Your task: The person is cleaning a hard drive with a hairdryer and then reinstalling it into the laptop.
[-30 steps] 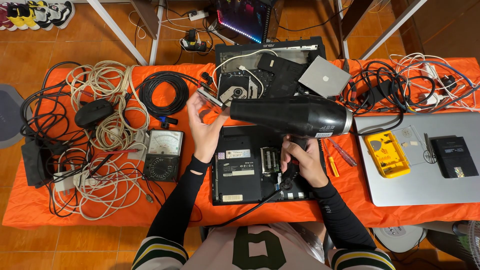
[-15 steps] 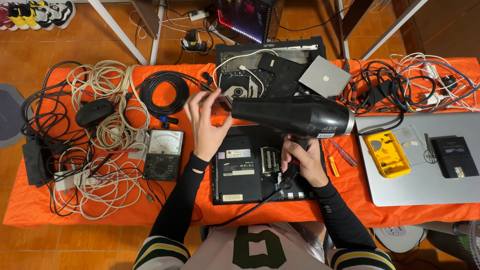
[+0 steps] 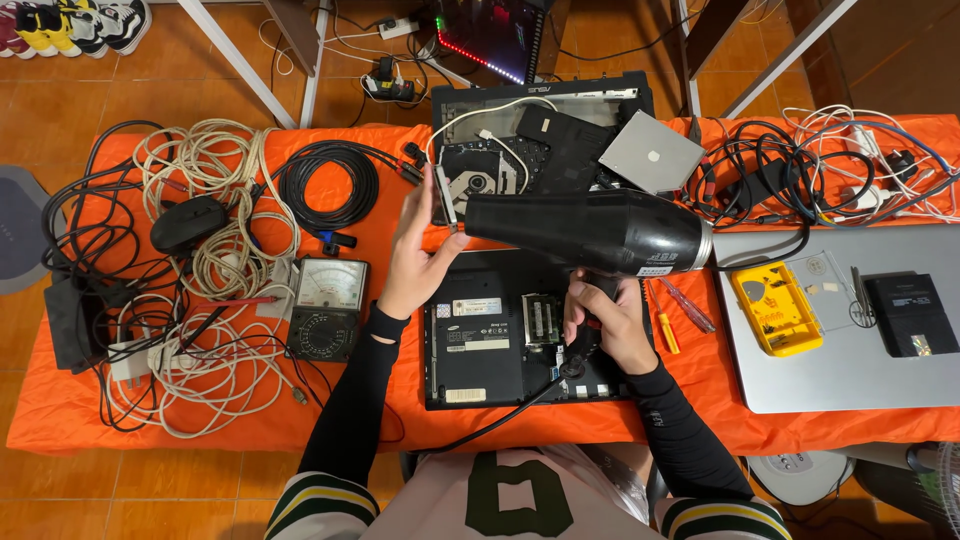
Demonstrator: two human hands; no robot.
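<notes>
Right hand: the right hand [image 3: 603, 318], just right of frame centre, is wrapped in a fist around the handle of a large black plastic hair dryer [image 3: 590, 232].
Hair dryer: its barrel lies level across the middle of the frame, nozzle pointing left, above an opened black laptop base [image 3: 480, 345]; its black cord [image 3: 500, 420] runs down toward the lower edge.
Left hand: the left hand [image 3: 418, 255], left of centre, is open with fingers spread, palm facing the nozzle, just beside its mouth; whether it touches cannot be told.
Surface: an orange cloth-covered table [image 3: 380, 420] spans the frame.
Centre left: a grey analogue multimeter with a black dial [image 3: 328, 307].
Upper left: coiled white cables [image 3: 215, 190] and a coiled black cable [image 3: 328, 185].
Upper centre: a second dismantled black laptop [image 3: 540, 130].
Right: a closed silver laptop [image 3: 850, 370] bearing a yellow plastic bit case [image 3: 776, 308].
</notes>
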